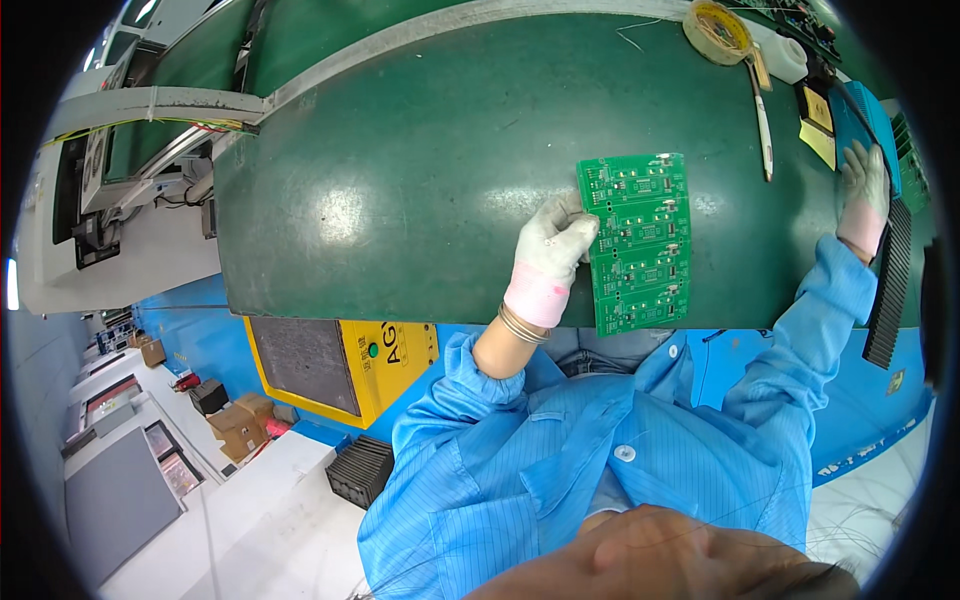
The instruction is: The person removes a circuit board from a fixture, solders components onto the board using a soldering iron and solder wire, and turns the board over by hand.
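While the right hand point(866, 190) rests apart, left-hand fingers point(572, 228) pinch the circuit board point(640, 243), lengthwise away.

A bright green circuit board point(637, 243) with small white markings lies near the front edge of a dark green table point(400, 180). The left hand point(550, 250) and right hand point(865, 190) wear white gloves with pink cuffs. The sleeves are light blue. A yellowish tape roll point(717, 30) sits at the far edge.

Glossy green circuit board point(638, 243), knit cloth glove on left hand point(548, 247), smooth green table mat point(420, 180).
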Available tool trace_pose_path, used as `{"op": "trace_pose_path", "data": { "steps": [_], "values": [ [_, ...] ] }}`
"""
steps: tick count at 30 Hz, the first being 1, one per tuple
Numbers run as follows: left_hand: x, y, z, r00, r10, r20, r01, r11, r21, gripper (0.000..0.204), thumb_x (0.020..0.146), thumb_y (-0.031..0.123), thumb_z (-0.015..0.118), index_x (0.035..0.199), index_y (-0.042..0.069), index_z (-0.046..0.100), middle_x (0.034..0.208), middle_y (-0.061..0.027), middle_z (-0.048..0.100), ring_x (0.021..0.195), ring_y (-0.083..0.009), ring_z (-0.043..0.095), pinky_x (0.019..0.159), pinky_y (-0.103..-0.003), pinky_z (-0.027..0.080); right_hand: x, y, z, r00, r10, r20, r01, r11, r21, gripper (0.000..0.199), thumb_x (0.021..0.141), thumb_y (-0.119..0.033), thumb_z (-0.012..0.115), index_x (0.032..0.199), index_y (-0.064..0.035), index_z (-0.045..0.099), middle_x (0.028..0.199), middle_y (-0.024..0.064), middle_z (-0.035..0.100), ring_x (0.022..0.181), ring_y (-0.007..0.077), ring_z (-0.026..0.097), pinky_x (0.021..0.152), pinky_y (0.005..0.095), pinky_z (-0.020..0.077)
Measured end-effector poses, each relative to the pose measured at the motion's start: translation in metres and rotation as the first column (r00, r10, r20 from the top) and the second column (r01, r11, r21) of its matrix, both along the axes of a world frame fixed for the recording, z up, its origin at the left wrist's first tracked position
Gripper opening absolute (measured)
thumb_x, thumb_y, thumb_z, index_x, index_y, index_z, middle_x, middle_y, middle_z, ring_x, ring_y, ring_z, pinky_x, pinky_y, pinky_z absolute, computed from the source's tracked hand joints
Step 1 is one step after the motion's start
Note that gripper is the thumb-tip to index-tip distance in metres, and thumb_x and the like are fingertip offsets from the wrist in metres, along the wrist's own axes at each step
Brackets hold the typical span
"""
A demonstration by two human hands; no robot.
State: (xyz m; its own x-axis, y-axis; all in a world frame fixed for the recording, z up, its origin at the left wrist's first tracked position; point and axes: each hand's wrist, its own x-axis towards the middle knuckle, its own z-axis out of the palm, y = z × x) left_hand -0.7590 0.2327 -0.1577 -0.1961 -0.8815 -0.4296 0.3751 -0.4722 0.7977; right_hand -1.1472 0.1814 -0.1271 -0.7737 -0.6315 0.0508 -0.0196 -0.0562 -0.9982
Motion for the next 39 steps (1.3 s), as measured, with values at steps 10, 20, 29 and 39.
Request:
{"op": "trace_pose_path", "data": {
  "steps": [10, 20, 29, 39],
  "values": [
    [0.024, -0.043, 0.02, 0.2, -0.298, 0.933, 0.731, 0.68, 0.061, 0.025, 0.083, 0.024, 0.058, 0.098, 0.007, 0.065, 0.082, -0.0077, 0.064, 0.061, -0.0242, 0.06, 0.056, -0.032, 0.049, -0.019, -0.041, 0.004, 0.996, 0.094, 0.005, -0.094, 0.994, 0.052, 0.048, 0.099, -0.03, 0.048, 0.132, 0.0042, 0.046, 0.132, 0.0253, 0.05, 0.12, 0.0316, 0.053, 0.102, 0.0344, 0.0427],
    [-0.062, -0.225, -0.015, 0.402, 0.584, 0.705, 0.846, 0.058, -0.53, 0.032, 0.08, 0.013, 0.056, 0.111, 0.014, 0.061, 0.114, -0.006, 0.061, 0.084, -0.0269, 0.064, 0.072, -0.036, 0.051, 0.035, 0.043, 0.013, 0.998, -0.006, -0.063, 0.003, 0.998, -0.058, 0.044, 0.101, -0.026, 0.044, 0.134, 0.0034, 0.04, 0.128, 0.0251, 0.052, 0.119, 0.0292, 0.054, 0.097, 0.0359, 0.0427],
    [-0.054, -0.275, 0.006, 0.987, 0.128, -0.097, -0.159, 0.857, -0.491, 0.024, 0.083, 0.002, 0.063, 0.106, -0.005, 0.064, 0.081, -0.012, 0.066, 0.061, -0.0161, 0.06, 0.058, -0.022, 0.05, 0.043, 0.108, -0.013, 0.989, 0.042, -0.138, -0.081, 0.953, -0.291, 0.031, 0.099, -0.021, 0.049, 0.126, -0.0068, 0.05, 0.118, 0.0189, 0.058, 0.102, 0.0287, 0.059, 0.089, 0.0367, 0.046],
    [0.031, -0.063, 0.036, 0.32, 0.361, 0.876, 0.856, 0.287, -0.43, 0.021, 0.079, 0.015, 0.06, 0.1, 0.014, 0.065, 0.081, -0.0001, 0.063, 0.063, -0.0185, 0.058, 0.054, -0.03, 0.045, 0.189, 0.091, -0.03, 0.807, 0.488, -0.331, -0.59, 0.688, -0.422, 0.026, 0.09, -0.024, 0.062, 0.115, -0.0202, 0.055, 0.108, 0.0233, 0.061, 0.098, 0.0384, 0.062, 0.078, 0.0485, 0.0536]
  ]
}}
